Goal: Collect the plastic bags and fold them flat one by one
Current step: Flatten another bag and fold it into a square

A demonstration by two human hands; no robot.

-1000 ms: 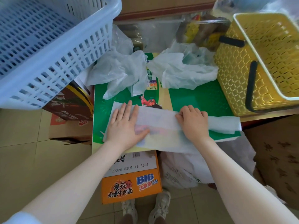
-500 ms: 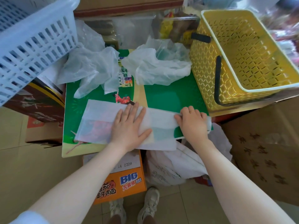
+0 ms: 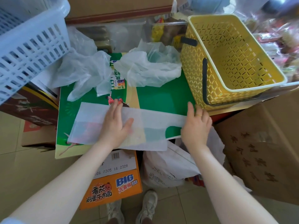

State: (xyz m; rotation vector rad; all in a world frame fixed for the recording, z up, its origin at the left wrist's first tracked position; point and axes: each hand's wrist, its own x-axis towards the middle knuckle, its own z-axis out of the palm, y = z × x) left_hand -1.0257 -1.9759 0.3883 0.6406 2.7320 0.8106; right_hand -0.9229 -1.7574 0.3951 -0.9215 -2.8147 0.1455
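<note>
Head view showed the left hand flat on the bag, right hand apparently pinching its end, fold likely next.

Your arms are bare; a pale sleeve edge shows at your left shoulder. Gold ring on your right hand. You wear off-white sneakers.

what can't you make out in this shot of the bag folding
Head view:
- Right hand: motion-blurred, so its grip on the flattened bag is unclear.
- Bag under the left hand: covered by the palm.
- Blue basket: cut off by the left edge.
- Clear bin contents: blurred behind plastic.
</note>
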